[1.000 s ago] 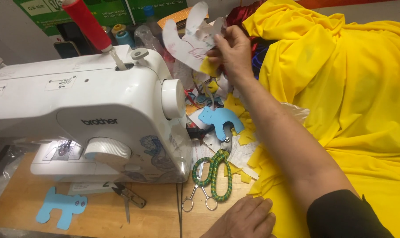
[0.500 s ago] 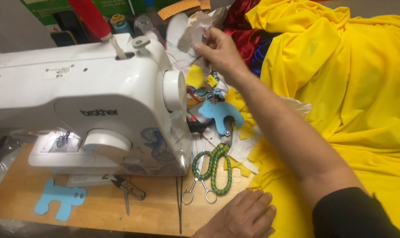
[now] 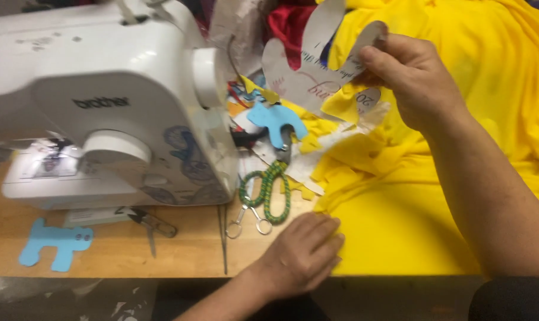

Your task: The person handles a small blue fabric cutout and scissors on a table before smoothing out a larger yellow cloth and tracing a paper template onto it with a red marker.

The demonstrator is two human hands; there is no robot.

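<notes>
My right hand point(image 3: 413, 77) holds a white paper pattern piece point(image 3: 308, 71) with rounded lobes, raised above the yellow fabric point(image 3: 400, 202). Small yellow fabric bits hang along the pattern's lower edge. My left hand point(image 3: 302, 252) lies flat on the near edge of the yellow fabric, at the front of the wooden table point(image 3: 180, 249). Green-handled scissors point(image 3: 268, 190) and small silver scissors point(image 3: 245, 217) lie just left of that hand. A blue felt cut-out point(image 3: 277, 122) rests above the scissors.
A white sewing machine point(image 3: 103, 101) fills the left half. Thread snips point(image 3: 153, 224) and another blue felt cut-out point(image 3: 54, 242) lie in front of it. Scraps of paper and fabric are piled behind the scissors. Red cloth point(image 3: 287, 21) sits at the back.
My right hand has brought the paper pattern from behind the machine down and to the right, over the yellow fabric. The camera has moved closer. My left hand stays on the fabric edge.
</notes>
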